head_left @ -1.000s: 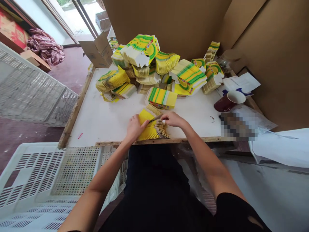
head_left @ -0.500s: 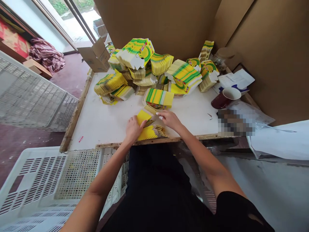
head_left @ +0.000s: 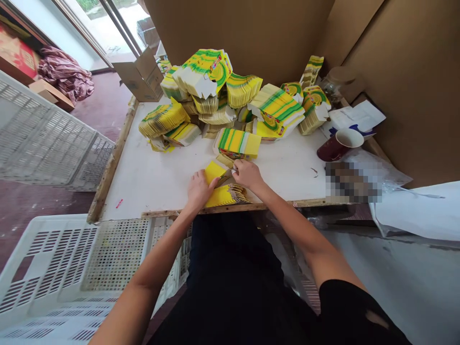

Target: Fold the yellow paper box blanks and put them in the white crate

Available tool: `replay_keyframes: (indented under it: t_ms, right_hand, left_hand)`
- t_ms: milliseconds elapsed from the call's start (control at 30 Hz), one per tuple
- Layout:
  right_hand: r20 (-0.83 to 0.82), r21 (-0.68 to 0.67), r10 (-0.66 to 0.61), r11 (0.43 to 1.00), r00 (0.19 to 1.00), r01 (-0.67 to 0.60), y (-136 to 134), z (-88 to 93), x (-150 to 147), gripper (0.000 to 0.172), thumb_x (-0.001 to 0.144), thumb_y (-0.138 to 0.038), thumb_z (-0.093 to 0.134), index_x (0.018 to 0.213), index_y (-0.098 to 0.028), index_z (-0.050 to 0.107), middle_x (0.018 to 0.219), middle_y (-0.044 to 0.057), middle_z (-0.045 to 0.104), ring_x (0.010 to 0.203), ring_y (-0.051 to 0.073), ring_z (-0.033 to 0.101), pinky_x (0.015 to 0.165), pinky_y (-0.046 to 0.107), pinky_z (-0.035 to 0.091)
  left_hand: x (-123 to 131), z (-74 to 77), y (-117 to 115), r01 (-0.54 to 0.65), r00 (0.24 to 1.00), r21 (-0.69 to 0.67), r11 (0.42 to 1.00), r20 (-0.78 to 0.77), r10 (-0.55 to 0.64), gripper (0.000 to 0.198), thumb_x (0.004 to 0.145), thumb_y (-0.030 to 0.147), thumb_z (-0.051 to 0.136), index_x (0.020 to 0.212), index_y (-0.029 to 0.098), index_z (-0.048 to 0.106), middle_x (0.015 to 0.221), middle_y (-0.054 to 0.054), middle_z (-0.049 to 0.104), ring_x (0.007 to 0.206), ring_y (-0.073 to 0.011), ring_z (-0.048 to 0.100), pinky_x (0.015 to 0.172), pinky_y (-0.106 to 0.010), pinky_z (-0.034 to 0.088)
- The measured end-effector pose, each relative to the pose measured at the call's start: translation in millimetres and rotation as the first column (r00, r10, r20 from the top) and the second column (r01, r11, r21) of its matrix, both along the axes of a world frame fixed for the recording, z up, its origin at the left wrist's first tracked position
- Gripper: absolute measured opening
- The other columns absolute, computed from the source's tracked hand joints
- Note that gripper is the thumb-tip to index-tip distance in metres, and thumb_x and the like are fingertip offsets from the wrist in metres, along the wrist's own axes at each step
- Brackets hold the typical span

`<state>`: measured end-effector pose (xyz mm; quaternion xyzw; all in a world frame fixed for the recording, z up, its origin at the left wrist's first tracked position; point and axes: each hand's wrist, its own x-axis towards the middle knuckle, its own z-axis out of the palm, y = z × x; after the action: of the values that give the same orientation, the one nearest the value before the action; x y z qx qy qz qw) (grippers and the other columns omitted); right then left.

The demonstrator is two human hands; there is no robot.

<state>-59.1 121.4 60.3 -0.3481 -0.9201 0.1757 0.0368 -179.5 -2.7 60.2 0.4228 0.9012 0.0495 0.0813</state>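
Observation:
My left hand (head_left: 199,190) holds a folded yellow carton (head_left: 214,170) near the table's front edge, thumb on its near side and fingers on its far left side. At the right end of that carton, my right hand (head_left: 247,174) is closed, fingertips pinched on its brown inner flap. Something small and white shows at those fingertips. Just below both hands, a row of flattened yellow cartons (head_left: 224,195) lies fanned along the edge. Behind them rests a bundle of green-and-yellow cartons (head_left: 237,143).
Piled carton bundles (head_left: 204,72) fill the table's back. To the right stand a dark red mug (head_left: 330,147), papers (head_left: 362,116) and a plastic bag (head_left: 386,168). A brown box (head_left: 140,79) sits at the back left corner. White crates (head_left: 46,261) stand left of and below the table (head_left: 125,177).
My right hand has shifted slightly left and closed in on the carton's right end. My left hand stays on the carton. The whole view has tilted a little.

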Motion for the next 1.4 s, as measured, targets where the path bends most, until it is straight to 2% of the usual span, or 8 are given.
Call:
replay_keyframes:
  t_ms: [300, 400, 500, 667, 933, 1133, 1300, 1400]
  right_hand:
    - [-0.028, -0.225, -0.187, 0.958, 0.982, 0.176, -6.6, -5.2, -19.7, 0.021, 0.083, -0.024, 0.053, 0.085, -0.014, 0.071, 0.086, 0.011, 0.073, 0.083, 0.023, 0.065, 0.072, 0.030, 0.045]
    - [-0.114, -0.406, -0.157, 0.909, 0.981, 0.099, 3.7, -13.1, -11.5, 0.017, 0.075, -0.022, 0.063, 0.088, -0.016, 0.071, 0.085, 0.005, 0.073, 0.077, 0.018, 0.065, 0.070, 0.027, 0.047]
    - [-0.220, -0.522, -0.087, 0.852, 0.972, -0.042, 18.2, -22.5, 0.1, 0.028, 0.068, -0.014, 0.063, 0.094, -0.015, 0.071, 0.087, 0.003, 0.072, 0.075, 0.015, 0.064, 0.071, 0.025, 0.047]
    - [-0.322, -0.544, -0.017, 0.821, 0.947, -0.171, 35.2, -32.2, 5.6, 0.026, 0.065, -0.015, 0.058, 0.086, -0.013, 0.073, 0.077, 0.000, 0.070, 0.070, 0.015, 0.059, 0.066, 0.025, 0.044]
    - [-0.289, -0.546, -0.076, 0.832, 0.954, -0.099, 39.1, -33.3, -1.5, 0.017, 0.061, -0.021, 0.064, 0.074, -0.013, 0.072, 0.065, -0.001, 0.064, 0.062, 0.012, 0.052, 0.058, 0.022, 0.038]
    - [-0.373, -0.548, -0.057, 0.819, 0.926, -0.170, 41.4, -35.2, -2.7, 0.022, 0.064, -0.023, 0.060, 0.081, -0.013, 0.071, 0.070, -0.001, 0.064, 0.062, 0.011, 0.050, 0.058, 0.022, 0.037]
    - [-0.330, -0.501, 0.007, 0.846, 0.944, -0.181, 46.3, -31.8, 2.0, 0.017, 0.069, -0.024, 0.056, 0.073, -0.013, 0.068, 0.066, -0.001, 0.061, 0.061, 0.011, 0.049, 0.057, 0.021, 0.035]
    - [-0.280, -0.374, 0.090, 0.907, 0.956, -0.195, 40.8, -24.3, 3.9, 0.015, 0.072, -0.021, 0.053, 0.074, -0.014, 0.067, 0.068, 0.000, 0.063, 0.063, 0.012, 0.052, 0.060, 0.022, 0.036]
  left_hand:
    - [-0.4, 1.1, -1.5, 0.060, 0.998, -0.015, 0.998, 0.016, -0.060, 0.047, 0.090, 0.049, 0.046, 0.115, 0.010, 0.050, 0.111, -0.017, 0.061, 0.105, -0.0286, 0.058, 0.088, -0.037, 0.046]
    - [-0.5, 0.1, -1.5, 0.049, 0.999, -0.005, 0.999, 0.023, -0.049, 0.047, 0.090, 0.050, 0.045, 0.116, 0.011, 0.050, 0.111, -0.017, 0.061, 0.104, -0.0281, 0.058, 0.088, -0.036, 0.046]
    - [-0.8, -2.4, -1.9, 0.037, 0.999, 0.019, 0.999, 0.022, -0.038, 0.047, 0.089, 0.050, 0.045, 0.116, 0.011, 0.050, 0.111, -0.017, 0.060, 0.104, -0.0286, 0.058, 0.088, -0.037, 0.046]
    - [-0.7, -2.3, -1.6, 0.033, 0.999, 0.016, 0.999, 0.031, -0.033, 0.046, 0.088, 0.050, 0.046, 0.114, 0.012, 0.051, 0.111, -0.017, 0.060, 0.104, -0.0288, 0.058, 0.087, -0.037, 0.047]
    - [-3.0, -4.8, -2.0, 0.056, 0.998, 0.015, 0.998, 0.010, -0.057, 0.045, 0.089, 0.049, 0.044, 0.115, 0.013, 0.050, 0.110, -0.016, 0.062, 0.104, -0.0290, 0.058, 0.086, -0.037, 0.047]
    - [-4.7, -5.7, -2.6, 0.059, 0.998, 0.024, 0.998, -0.001, -0.059, 0.045, 0.089, 0.048, 0.046, 0.115, 0.012, 0.051, 0.109, -0.017, 0.062, 0.103, -0.0289, 0.059, 0.088, -0.037, 0.047]
    - [-4.6, -3.6, -3.1, 0.067, 0.997, 0.028, 0.997, 0.032, -0.067, 0.045, 0.089, 0.050, 0.045, 0.115, 0.013, 0.050, 0.111, -0.016, 0.061, 0.104, -0.0292, 0.058, 0.089, -0.038, 0.047]
    - [-3.6, -1.9, -2.8, 0.068, 0.997, 0.004, 0.998, 0.025, -0.068, 0.046, 0.089, 0.049, 0.045, 0.117, 0.012, 0.049, 0.112, -0.017, 0.061, 0.107, -0.0299, 0.057, 0.090, -0.039, 0.047]
